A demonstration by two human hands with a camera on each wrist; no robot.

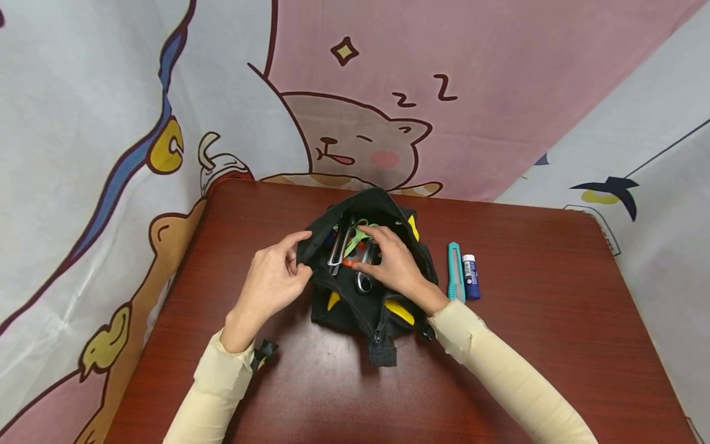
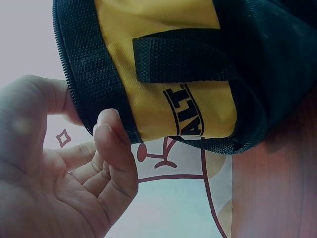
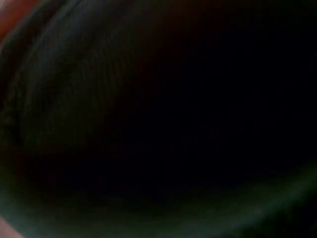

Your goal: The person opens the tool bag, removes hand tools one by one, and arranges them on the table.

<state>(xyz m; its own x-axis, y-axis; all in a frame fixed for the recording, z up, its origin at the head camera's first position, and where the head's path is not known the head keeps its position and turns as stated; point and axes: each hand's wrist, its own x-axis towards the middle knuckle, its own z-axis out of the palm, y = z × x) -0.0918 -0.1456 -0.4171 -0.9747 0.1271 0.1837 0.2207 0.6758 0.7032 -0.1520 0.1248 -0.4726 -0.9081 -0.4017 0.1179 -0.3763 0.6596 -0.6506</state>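
A black tool bag (image 1: 333, 316) with yellow patches stands unzipped on the table. My left hand (image 1: 273, 274) pinches its left rim between thumb and fingers; the left wrist view shows the zipper edge in that grip, beside a yellow panel (image 2: 173, 111) with black lettering. My right hand (image 1: 392, 262) reaches into the opening with fingers spread. Its fingertips are right at green-handled scissors (image 1: 355, 240) and a dark tool with a shiny ring end (image 1: 363, 282). A utility knife (image 1: 337, 250) and something orange lie beside them. The right wrist view is nearly all dark fabric.
Right of the bag, a teal box cutter (image 1: 455, 271) and a blue glue stick with a white cap (image 1: 471, 277) lie side by side on the reddish-brown table (image 1: 543, 345). A printed cloth (image 1: 477, 142) with cartoon animals hangs behind the table's far edge.
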